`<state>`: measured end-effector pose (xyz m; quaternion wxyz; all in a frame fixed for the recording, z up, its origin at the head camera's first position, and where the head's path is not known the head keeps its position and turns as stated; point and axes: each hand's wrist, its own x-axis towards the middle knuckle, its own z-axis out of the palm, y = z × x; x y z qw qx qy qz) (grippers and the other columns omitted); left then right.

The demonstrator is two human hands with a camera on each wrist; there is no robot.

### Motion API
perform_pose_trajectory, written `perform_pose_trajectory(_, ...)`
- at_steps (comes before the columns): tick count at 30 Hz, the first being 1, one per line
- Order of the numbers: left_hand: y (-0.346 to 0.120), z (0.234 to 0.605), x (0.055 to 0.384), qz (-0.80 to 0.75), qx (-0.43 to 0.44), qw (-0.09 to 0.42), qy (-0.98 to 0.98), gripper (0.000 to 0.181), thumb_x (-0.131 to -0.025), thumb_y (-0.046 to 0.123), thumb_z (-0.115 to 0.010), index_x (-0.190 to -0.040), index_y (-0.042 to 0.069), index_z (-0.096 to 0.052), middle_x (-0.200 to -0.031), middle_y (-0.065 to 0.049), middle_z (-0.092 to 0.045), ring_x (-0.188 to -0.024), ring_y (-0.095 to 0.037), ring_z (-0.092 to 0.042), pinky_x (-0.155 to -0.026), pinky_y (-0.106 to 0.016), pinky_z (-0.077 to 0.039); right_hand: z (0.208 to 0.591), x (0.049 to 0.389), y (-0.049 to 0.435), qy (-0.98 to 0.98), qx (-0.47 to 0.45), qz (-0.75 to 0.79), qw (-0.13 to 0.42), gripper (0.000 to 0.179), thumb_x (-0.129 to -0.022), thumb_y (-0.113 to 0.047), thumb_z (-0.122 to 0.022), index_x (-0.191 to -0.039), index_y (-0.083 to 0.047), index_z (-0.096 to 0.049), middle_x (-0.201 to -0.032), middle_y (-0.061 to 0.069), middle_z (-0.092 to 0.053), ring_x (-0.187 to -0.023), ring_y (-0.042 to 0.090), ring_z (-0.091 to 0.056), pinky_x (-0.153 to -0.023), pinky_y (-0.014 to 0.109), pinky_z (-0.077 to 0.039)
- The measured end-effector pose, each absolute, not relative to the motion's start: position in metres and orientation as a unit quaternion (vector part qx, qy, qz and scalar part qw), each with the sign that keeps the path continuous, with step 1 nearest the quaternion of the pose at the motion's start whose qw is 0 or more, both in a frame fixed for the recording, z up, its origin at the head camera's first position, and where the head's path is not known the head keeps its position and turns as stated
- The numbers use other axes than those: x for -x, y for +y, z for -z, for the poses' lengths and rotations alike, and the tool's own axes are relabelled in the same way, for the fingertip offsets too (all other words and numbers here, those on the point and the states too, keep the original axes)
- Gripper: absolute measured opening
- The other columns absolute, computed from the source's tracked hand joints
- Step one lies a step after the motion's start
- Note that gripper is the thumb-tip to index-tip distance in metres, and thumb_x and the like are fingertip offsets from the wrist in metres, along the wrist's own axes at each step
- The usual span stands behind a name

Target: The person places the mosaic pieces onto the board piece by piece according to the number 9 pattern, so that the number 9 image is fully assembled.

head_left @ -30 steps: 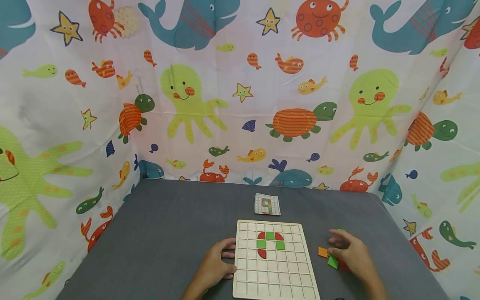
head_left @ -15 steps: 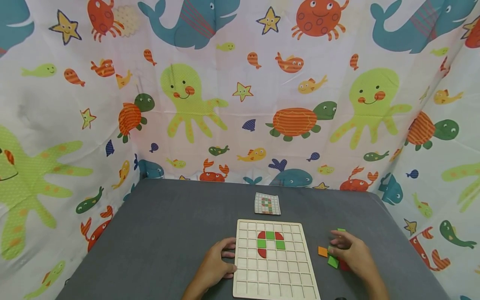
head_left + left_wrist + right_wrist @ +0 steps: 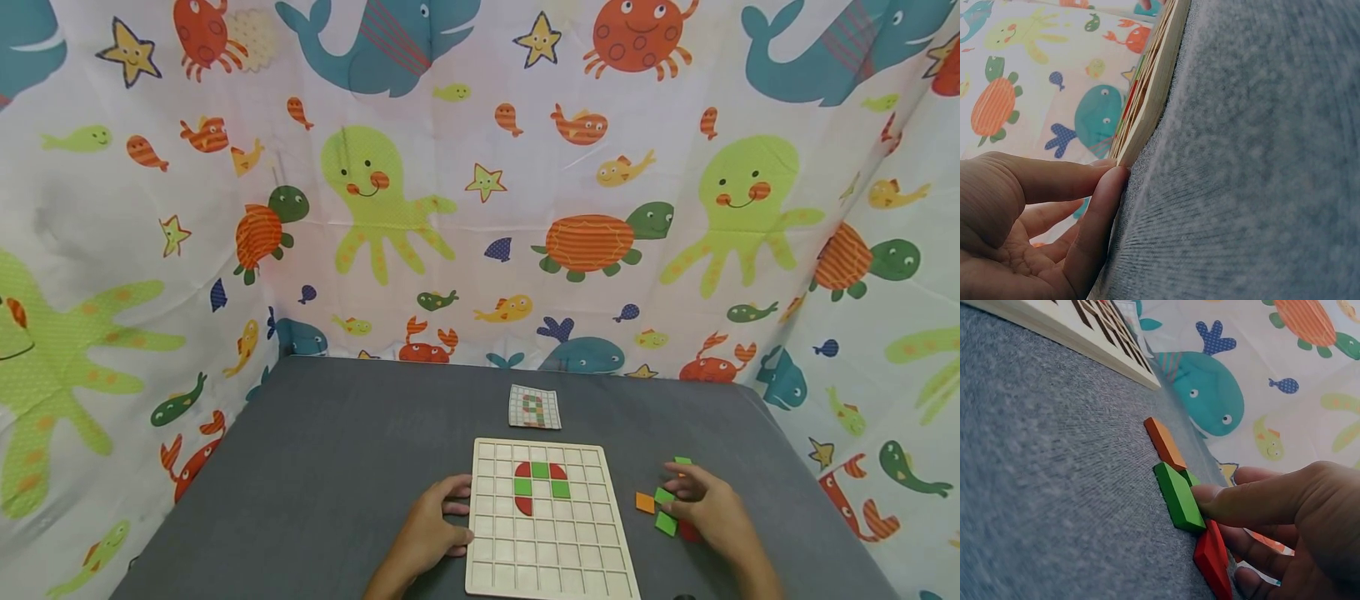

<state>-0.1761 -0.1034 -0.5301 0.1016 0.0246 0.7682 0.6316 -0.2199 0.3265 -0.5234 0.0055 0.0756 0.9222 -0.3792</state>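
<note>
A pale wooden grid board [image 3: 551, 554] lies on the table, with several red quarter-round and green square tiles [image 3: 561, 490] set in its upper cells. My left hand [image 3: 431, 525] pinches the board's left edge between thumb and finger; the left wrist view shows this at the board's corner. Over a loose pile right of the board, my right hand [image 3: 712, 512] has its fingers loosely bent. In the right wrist view its thumb overlaps a green tile [image 3: 1179, 499], above a red tile [image 3: 1213, 559]. An orange tile [image 3: 645, 502] lies at the pile's left; the hand hides part of the pile.
Behind the board lies a small card [image 3: 534, 408] printed with a coloured grid pattern. A grey cloth [image 3: 360, 433] covers the table. A curtain [image 3: 450, 217] with sea animals hangs at the back and both sides. A small dark object [image 3: 684, 597] shows at the bottom edge.
My right hand has shifted slightly to the right, so more of the green tiles beneath it shows. The left hand and the board stay in place.
</note>
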Motion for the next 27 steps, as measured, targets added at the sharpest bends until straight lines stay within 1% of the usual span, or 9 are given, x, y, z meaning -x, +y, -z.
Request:
perform_pose_trajectory(2,-0.1037,0.5303,0.1761,-0.631,-0.026,0.1,0.769,0.078,-0.073,-0.018,-0.078,-0.146,0.006,-0.06,-0.135,-0.016,-0.062,-0.113,-0.029,-0.064,-0.06,-0.04,-0.064,0.5229,0.2195,0.3257,0.925,-0.075,0.373,0.006,0.061,-0.082,-0.001,-0.088,-0.139,0.002,-0.064,-0.107,0.013,-0.077,-0.1,0.029,-0.071,-0.089,0.051,-0.061)
perform_pose_trajectory(5,-0.104,0.5307,0.176,-0.632,-0.027,0.099,0.769,0.078,-0.073,-0.019,-0.078,-0.145,0.006,-0.06,-0.135,-0.016,-0.062,-0.113,-0.029,-0.065,-0.059,-0.04,-0.064,0.5215,0.2193,0.3247,0.928,-0.07,0.366,0.007,0.061,-0.082,-0.001,-0.087,-0.138,0.003,-0.064,-0.107,0.013,-0.077,-0.1,0.029,-0.071,-0.09,0.052,-0.061)
perform_pose_trajectory(10,-0.1041,0.5311,0.1758,-0.632,-0.026,0.098,0.768,0.079,-0.073,-0.019,-0.078,-0.145,0.006,-0.061,-0.135,-0.015,-0.062,-0.113,-0.028,-0.065,-0.06,-0.04,-0.064,0.52,0.2196,0.3249,0.929,-0.074,0.363,0.014,0.063,-0.081,-0.003,-0.088,-0.138,0.002,-0.064,-0.108,0.013,-0.076,-0.1,0.029,-0.07,-0.086,0.047,-0.06)
perform_pose_trajectory(15,-0.1041,0.5312,0.1757,-0.63,-0.027,0.099,0.77,0.078,-0.073,-0.018,-0.079,-0.145,0.006,-0.061,-0.135,-0.016,-0.062,-0.113,-0.029,-0.065,-0.06,-0.04,-0.064,0.5198,0.2197,0.3264,0.932,-0.082,0.354,0.019,0.063,-0.08,-0.006,-0.09,-0.138,0.001,-0.065,-0.106,0.01,-0.075,-0.098,0.027,-0.068,-0.084,0.045,-0.059)
perform_pose_trajectory(19,-0.1041,0.5312,0.176,-0.627,-0.03,0.099,0.772,0.077,-0.074,-0.018,-0.08,-0.145,0.005,-0.06,-0.135,-0.017,-0.061,-0.114,-0.03,-0.064,-0.06,-0.04,-0.064,0.5201,0.2193,0.3266,0.934,-0.076,0.349,0.011,0.062,-0.081,-0.005,-0.091,-0.136,0.003,-0.065,-0.102,0.009,-0.075,-0.096,0.025,-0.069,-0.082,0.044,-0.059)
perform_pose_trajectory(22,-0.104,0.5312,0.1762,-0.626,-0.03,0.098,0.773,0.077,-0.074,-0.018,-0.08,-0.145,0.005,-0.06,-0.135,-0.017,-0.061,-0.114,-0.03,-0.064,-0.059,-0.04,-0.064,0.5202,0.2192,0.3257,0.934,-0.075,0.35,0.0,0.061,-0.081,-0.004,-0.09,-0.136,0.003,-0.065,-0.101,0.011,-0.075,-0.094,0.025,-0.069,-0.081,0.044,-0.061)
perform_pose_trajectory(27,-0.1035,0.531,0.1761,-0.626,-0.028,0.096,0.774,0.078,-0.074,-0.018,-0.08,-0.145,0.005,-0.06,-0.135,-0.016,-0.061,-0.114,-0.03,-0.064,-0.059,-0.04,-0.064,0.5195,0.2186,0.3235,0.933,-0.071,0.353,-0.018,0.059,-0.083,-0.002,-0.089,-0.136,0.004,-0.065,-0.104,0.015,-0.076,-0.092,0.026,-0.071,-0.085,0.05,-0.062)
